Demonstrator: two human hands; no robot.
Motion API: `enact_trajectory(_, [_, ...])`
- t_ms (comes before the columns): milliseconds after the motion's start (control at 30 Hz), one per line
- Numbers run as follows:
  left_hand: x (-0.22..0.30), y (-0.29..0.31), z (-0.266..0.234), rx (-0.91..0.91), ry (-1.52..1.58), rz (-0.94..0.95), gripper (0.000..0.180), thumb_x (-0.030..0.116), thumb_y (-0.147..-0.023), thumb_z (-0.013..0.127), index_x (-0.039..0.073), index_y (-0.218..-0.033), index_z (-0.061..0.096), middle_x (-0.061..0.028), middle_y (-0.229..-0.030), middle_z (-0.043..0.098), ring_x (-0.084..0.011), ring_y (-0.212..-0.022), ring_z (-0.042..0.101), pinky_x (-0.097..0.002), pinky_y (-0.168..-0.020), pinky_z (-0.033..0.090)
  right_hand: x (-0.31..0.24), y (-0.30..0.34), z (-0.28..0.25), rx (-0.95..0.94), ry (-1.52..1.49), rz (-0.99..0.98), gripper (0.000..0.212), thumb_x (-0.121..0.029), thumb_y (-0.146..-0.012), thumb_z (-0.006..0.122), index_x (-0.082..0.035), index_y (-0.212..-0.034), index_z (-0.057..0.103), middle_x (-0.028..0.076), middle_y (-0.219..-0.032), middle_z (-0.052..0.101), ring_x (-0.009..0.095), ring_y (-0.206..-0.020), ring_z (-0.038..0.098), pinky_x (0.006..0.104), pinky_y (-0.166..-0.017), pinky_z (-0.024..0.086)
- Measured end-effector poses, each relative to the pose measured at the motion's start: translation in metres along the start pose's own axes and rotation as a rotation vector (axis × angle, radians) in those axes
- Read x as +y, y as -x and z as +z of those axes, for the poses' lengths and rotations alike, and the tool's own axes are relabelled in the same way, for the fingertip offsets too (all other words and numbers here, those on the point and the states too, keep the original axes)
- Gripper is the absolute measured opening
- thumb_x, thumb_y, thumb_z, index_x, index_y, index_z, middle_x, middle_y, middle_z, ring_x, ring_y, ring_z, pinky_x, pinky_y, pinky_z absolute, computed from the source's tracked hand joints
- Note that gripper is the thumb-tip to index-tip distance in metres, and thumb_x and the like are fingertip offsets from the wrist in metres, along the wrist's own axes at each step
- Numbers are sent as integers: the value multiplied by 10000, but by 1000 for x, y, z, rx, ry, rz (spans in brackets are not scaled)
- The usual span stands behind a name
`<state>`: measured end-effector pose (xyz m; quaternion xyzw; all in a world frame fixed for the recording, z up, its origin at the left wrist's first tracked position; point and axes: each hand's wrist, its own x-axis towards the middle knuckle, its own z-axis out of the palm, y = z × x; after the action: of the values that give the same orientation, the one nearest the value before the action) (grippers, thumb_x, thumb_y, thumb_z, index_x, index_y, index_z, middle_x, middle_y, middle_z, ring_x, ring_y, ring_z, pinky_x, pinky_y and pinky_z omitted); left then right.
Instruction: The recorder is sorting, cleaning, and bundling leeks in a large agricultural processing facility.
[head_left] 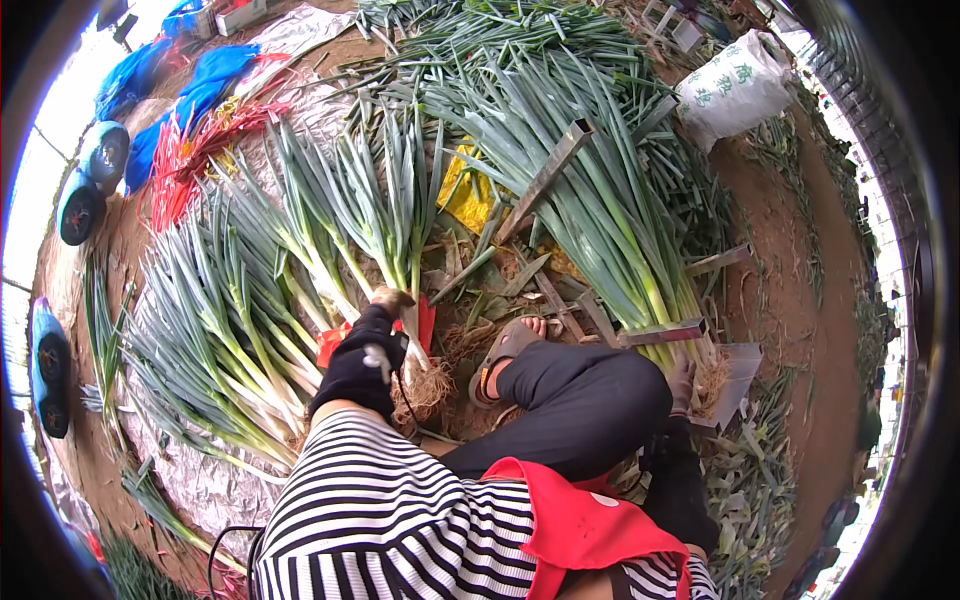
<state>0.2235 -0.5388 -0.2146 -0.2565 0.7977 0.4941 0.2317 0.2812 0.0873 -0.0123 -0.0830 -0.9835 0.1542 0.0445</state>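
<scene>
A: Where is the left hand (392,298)?
B: At the pale lower stalks of some leeks (408,205), just above their roots (425,390). Its fingers look curled over the stalks, but I can't tell whether they clamp on them.
A: And the right hand (683,384)?
B: By the root end of a big stack (600,205) of leeks, just below a metal bar (665,333). The leaves and the bar crowd it; I can't tell whether its fingers are together or apart.
A: How does the stack lie?
B: Slanting, green tops away from the person, white ends near the right hand. A metal post (545,180) leans across its left side, and a pale plate (738,380) is beside the roots.
A: What's on the left?
B: More leeks (225,320), fanned out on a pale sheet (190,470), white ends toward the person. Beyond them are red strings (195,165) and blue bags (215,75).
A: Anything else?
B: A yellow sack (468,195) shows between the two groups, a white sack (735,90) lies at the upper right, and a sandal (500,358) is near the middle.
</scene>
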Motion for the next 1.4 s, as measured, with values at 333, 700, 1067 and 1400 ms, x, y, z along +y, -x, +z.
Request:
enact_trajectory(333, [122, 91, 47, -593, 1580, 272, 478, 7, -829, 590, 24, -1290, 466, -103, -1259, 561, -287, -1210, 530, -505, -1095, 379, -168, -11, -164, 239, -896, -18, 333, -261, -986, 568, -9, -1204, 574, 50, -1025, 627, 172, -901, 604, 282, -830, 478])
enact_trajectory(700, [295, 170, 83, -576, 1826, 466, 315, 46, -889, 603, 48, -1175, 473, -109, -1104, 583, -303, -1077, 590, -514, -1013, 472, -288, -27, -142, -314, 475, -719, 697, -411, -851, 657, -93, -1413, 397, 187, -1336, 531, 345, -1227, 519, 451, -1012, 411])
enact_trajectory(1067, [306, 153, 105, -708, 1984, 470, 661, 440, -895, 618, 7, -1344, 398, -147, -1317, 520, -314, -1232, 493, -501, -1133, 311, -188, -36, -198, -706, -1086, -71, 626, -433, -912, 632, 44, -1291, 486, 31, -840, 582, 64, -669, 551, 187, -542, 443])
enact_trajectory(1400, [332, 182, 87, -481, 1637, 670, 344, 318, -934, 627, 44, -1134, 573, -79, -1029, 634, -213, -936, 612, -362, -887, 488, -129, 9, -175, -317, -989, -185, 445, -341, -1022, 470, 4, -1297, 527, 59, -1141, 605, 111, -1022, 533, 278, -918, 442])
